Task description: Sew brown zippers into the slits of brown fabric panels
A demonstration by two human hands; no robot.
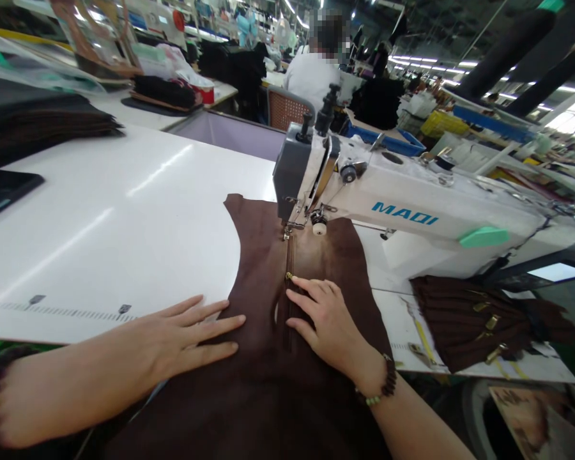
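A dark brown leather panel (326, 332) lies across the white table under the needle of a sewing machine (393, 191). Down its middle runs a zipper (290, 255) set in a narrow slot, with a brass-coloured slider near my fingertips. My left hand (186, 335) rests flat on the panel's left edge, fingers spread. My right hand (319, 313) lies on the panel just right of the zipper, its index finger reaching to the slider and the other fingers apart. The presser foot (286, 235) stands at the zipper's upper end; whether it presses down I cannot tell.
Brown pieces with zippers (474, 319) lie on the right by a small screen (558, 273). Stacked dark leather (43, 115) and a black device (9, 188) occupy the left. Printed ruler marks (86, 313) line the table's front. A person in white (311, 73) sits beyond.
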